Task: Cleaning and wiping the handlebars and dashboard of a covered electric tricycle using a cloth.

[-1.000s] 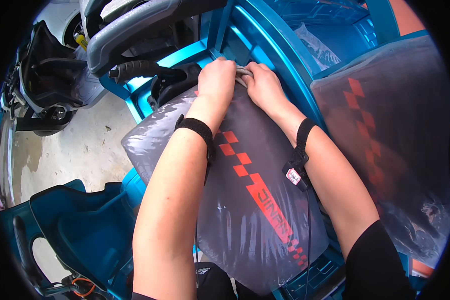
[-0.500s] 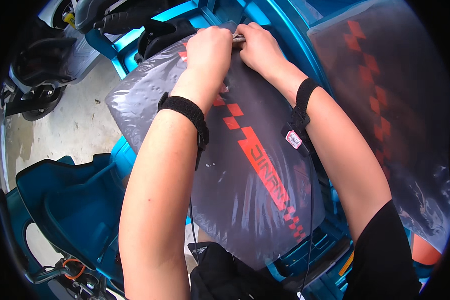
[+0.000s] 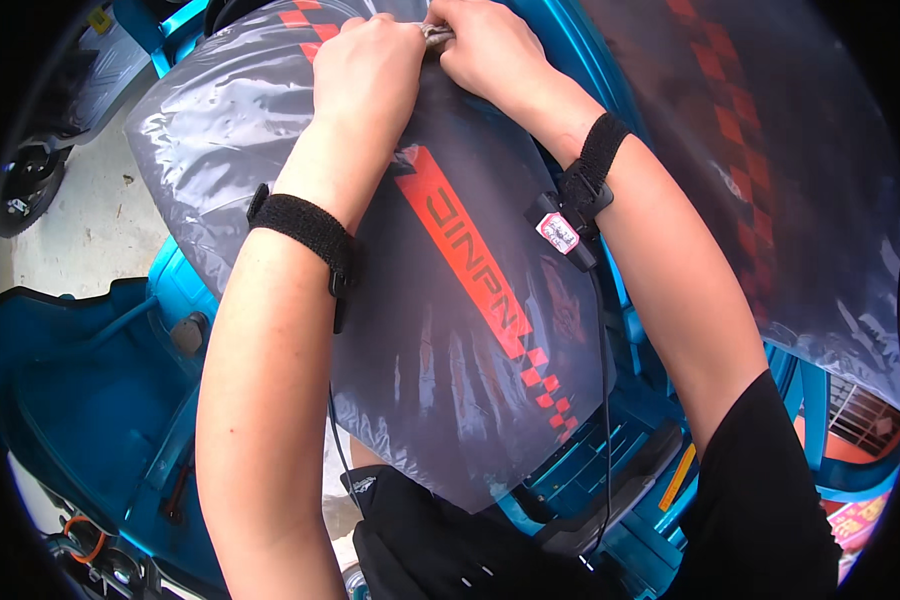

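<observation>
Currently | left hand [image 3: 368,75], right hand [image 3: 485,45] | fingers pinching pale strip [image 3: 437,37] between them | wrapped cushion [image 3: 450,300] beneath

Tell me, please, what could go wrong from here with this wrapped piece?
The left hand and right hand grip a pale strip, which might slip loose. The clear, wrinkled plastic over the dark piece could tear if pulled hard. A black cable hanging below the right wrist strap might snag on the blue frame.

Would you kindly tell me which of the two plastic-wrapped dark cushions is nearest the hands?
The left cushion: the left hand and right hand are over its upper part, whereas the right cushion lies beyond the right forearm.
</observation>
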`<state>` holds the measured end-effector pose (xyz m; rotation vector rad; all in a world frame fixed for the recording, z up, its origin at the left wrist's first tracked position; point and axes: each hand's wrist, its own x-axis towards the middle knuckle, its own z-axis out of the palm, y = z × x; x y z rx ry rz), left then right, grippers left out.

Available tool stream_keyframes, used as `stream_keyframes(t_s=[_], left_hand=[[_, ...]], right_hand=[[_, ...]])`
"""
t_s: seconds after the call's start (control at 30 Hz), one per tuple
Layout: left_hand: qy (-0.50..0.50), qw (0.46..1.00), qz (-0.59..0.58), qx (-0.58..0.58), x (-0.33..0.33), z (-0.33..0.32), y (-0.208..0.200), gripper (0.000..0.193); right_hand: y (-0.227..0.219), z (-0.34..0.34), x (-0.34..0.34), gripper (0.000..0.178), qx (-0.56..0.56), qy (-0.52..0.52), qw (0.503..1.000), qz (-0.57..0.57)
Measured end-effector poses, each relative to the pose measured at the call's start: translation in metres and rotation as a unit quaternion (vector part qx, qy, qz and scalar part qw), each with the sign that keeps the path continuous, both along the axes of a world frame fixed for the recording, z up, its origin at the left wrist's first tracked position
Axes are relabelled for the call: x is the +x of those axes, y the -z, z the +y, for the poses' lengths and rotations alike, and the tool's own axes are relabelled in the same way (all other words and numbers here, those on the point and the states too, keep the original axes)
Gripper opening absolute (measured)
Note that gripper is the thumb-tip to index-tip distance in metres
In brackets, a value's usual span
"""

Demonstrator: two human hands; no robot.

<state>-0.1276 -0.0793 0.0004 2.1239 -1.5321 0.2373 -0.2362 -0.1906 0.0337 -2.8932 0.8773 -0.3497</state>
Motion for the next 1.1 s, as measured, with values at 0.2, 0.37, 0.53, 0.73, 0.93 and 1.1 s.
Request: stream_keyframes(t_s=[0.2,0.37,0.53,0.73,0.93,1.1], left_hand=[[0.036,0.997,0.063,0.018,-0.086,0.04,-0.012,0.018],[0.068,0.994,0.086,0.028,-0.182,0.079,-0.008,0.013],[0.129,0.985,0.092,0.073,-0.264,0.107,-0.012,0.017],[0.184,0.967,0.127,0.125,-0.355,0.133,-0.016,0.018],[0.229,0.944,0.164,0.17,-0.402,0.16,-0.025,0.02],[0.24,0.936,0.182,0.183,-0.416,0.172,-0.023,0.02]], right_hand=[[-0.029,0.042,-0.074,0.02,0.026,0.035,0.989,0.14],[-0.04,0.088,-0.156,0.011,0.071,0.075,0.979,0.177],[-0.052,0.125,-0.23,0.009,0.108,0.11,0.959,0.236],[-0.054,0.155,-0.31,0.015,0.165,0.173,0.925,0.296],[-0.06,0.182,-0.357,0.011,0.176,0.207,0.901,0.338],[-0.057,0.192,-0.372,0.014,0.206,0.243,0.877,0.36]])
